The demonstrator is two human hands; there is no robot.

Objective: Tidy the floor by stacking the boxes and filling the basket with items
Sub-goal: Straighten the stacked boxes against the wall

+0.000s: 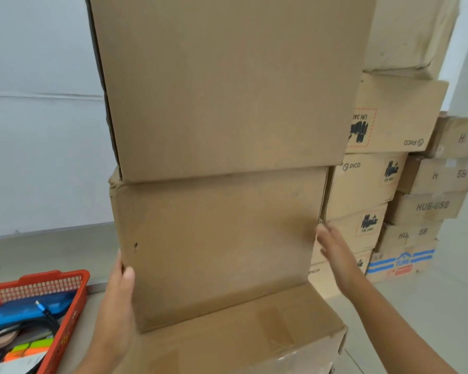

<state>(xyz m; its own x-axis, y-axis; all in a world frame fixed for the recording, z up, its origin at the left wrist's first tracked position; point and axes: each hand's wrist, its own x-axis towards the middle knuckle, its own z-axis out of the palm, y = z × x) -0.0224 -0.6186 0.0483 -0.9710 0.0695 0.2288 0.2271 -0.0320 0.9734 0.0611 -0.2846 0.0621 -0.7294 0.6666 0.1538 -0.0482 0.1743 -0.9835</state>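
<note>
Risk: if nudged unevenly, the plain brown cardboard middle box (216,238) is tipping the stack
Left hand (119,290): gripping its left edge
Right hand (335,252): hovering released, fingers straight

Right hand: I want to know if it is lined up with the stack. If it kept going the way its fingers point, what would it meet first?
Probably the right edge of the middle box; the right hand has open fingers pointing up-left at it. Depth is unclear.

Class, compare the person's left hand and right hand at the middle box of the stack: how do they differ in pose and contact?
The left hand grips the middle box at its left edge, thumb on the front face; the right hand is by the right edge, fingers straight, contact unclear. The left hand is sharp and sits lower; the right hand is blurred and higher. Both are bare and flank the same box.
</note>
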